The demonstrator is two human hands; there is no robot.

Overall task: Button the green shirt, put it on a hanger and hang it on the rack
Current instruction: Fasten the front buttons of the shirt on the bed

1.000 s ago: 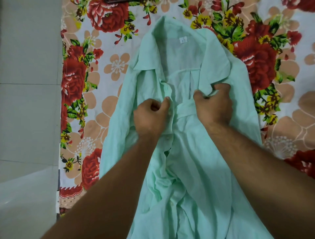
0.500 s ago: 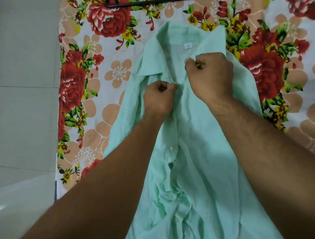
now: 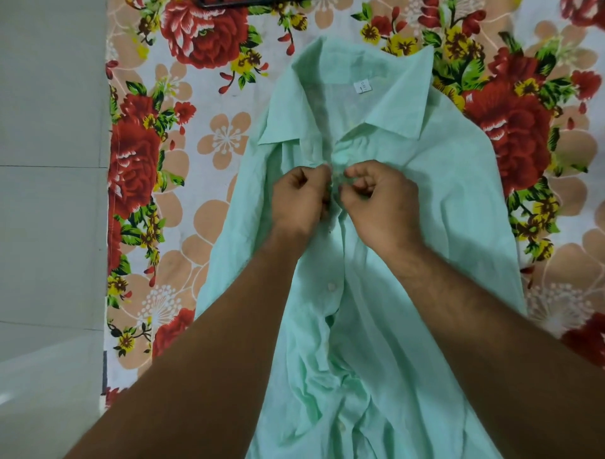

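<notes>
The pale green shirt [image 3: 435,203] lies front-up on a flowered sheet, collar at the far end, a small white label inside the neck. My left hand [image 3: 299,200] pinches the left front edge just below the collar. Facing it, my right hand [image 3: 381,204] pinches the right front edge; the fingertips of both almost meet over the placket. A white button [image 3: 331,287] shows lower on the placket, and the cloth below it is crumpled and gapes open. No hanger or rack can be made out.
The flowered sheet [image 3: 183,183] covers the surface under the shirt. Its left edge runs along a pale tiled floor [image 3: 49,196]. A dark thin object [image 3: 229,3] lies at the sheet's far edge, cut off by the frame.
My right hand came down from the collar to the placket and now faces my left hand. The right collar flap, lifted before, lies flat. Both front edges are drawn together at the top.
</notes>
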